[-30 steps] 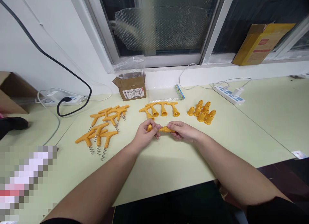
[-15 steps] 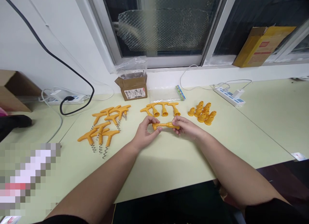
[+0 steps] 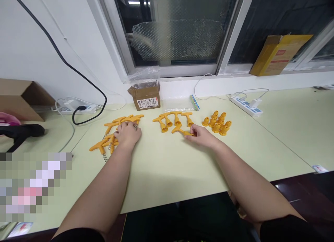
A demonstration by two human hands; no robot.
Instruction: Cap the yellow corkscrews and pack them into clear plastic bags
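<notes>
My right hand (image 3: 202, 135) grips the lower end of a yellow T-handled piece (image 3: 180, 130), its handle pointing left. Over the pile of yellow corkscrews (image 3: 99, 146) on the left lies my left hand (image 3: 128, 133); its fingers reach onto the pieces, and whether they grip one is hidden. Metal spirals stick out of several corkscrews. Behind the held piece stand several yellow T-handles with wide caps (image 3: 175, 118). Several loose yellow caps (image 3: 216, 126) stand grouped to the right of my right hand.
An open brown box (image 3: 147, 97) and a clear plastic bag (image 3: 180, 103) are at the wall. Power strips lie at back left (image 3: 90, 109) and back right (image 3: 245, 105). A black object (image 3: 28, 130) sits at far left, with a large carton (image 3: 18, 95) behind.
My left hand has let go of the T-handled piece and moved left onto the corkscrews. The piece, still in my right hand, now has its handle tilted up-left. The view has shifted slightly.
</notes>
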